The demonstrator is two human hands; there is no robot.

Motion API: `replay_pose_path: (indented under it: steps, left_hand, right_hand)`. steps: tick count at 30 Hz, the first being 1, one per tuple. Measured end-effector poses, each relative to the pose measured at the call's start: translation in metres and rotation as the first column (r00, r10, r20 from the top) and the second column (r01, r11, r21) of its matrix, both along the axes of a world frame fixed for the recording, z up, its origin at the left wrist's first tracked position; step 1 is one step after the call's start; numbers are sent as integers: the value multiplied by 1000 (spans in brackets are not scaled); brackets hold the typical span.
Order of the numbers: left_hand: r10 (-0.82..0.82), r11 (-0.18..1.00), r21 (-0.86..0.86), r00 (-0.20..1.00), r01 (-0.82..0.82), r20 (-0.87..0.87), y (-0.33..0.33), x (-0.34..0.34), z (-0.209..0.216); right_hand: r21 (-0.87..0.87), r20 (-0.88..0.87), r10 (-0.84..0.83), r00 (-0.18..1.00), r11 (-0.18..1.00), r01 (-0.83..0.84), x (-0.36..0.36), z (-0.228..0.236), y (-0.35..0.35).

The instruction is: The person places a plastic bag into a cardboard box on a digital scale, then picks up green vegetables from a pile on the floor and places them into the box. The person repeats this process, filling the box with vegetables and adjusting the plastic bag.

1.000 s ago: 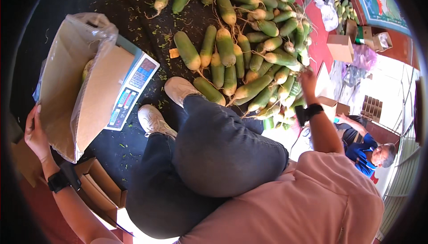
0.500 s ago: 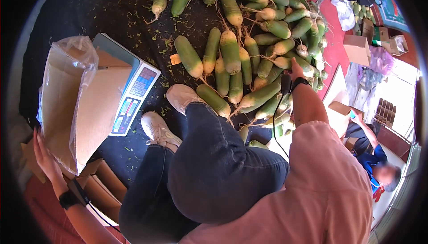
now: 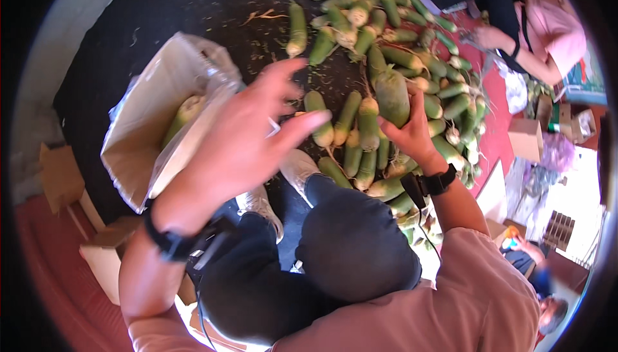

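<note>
My right hand [image 3: 417,130] is wrapped round a thick green radish [image 3: 391,96] at the edge of the heap, thumb on its near side. Blurred by motion, my left hand [image 3: 248,130] hangs in the air with its fingers spread and nothing in them, between the box and the radishes. To its left stands a cardboard box [image 3: 138,136] lined with clear plastic, its mouth tilted toward me. One green-and-white radish [image 3: 185,119] lies inside, partly hidden by the box wall. A heap of green radishes [image 3: 444,69] with pale ends and thin roots spreads beyond my right hand.
A black sheet [image 3: 212,11] covers the floor, with red carpet [image 3: 64,275] around it. Open cartons [image 3: 106,242] stand at the lower left. A person [image 3: 541,37] in pink sits at the upper right; another person [image 3: 531,255] is at the lower right. My knees [image 3: 360,242] fill the lower middle.
My left hand has left the box's side and swung right and up in front of it. My right hand has closed round a thick radish. A radish now shows inside the box. The view has shifted.
</note>
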State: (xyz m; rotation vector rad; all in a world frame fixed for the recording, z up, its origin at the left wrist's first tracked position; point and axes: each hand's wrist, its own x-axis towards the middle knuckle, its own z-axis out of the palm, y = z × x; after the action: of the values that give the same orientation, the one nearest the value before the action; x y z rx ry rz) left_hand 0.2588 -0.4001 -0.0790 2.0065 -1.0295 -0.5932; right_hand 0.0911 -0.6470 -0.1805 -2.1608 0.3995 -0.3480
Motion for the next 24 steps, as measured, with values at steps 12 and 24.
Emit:
replay_pose_path:
  steps: [12, 24]
  left_hand:
    - [319, 904, -359, 927, -235, 196, 31, -15, -26]
    - [-73, 997, 28, 909, 68, 410, 135, -25, -68]
  right_hand:
    - [-724, -121, 398, 909, 592, -355, 60, 98, 81]
    - [17, 260, 644, 719, 742, -671, 220, 192, 160]
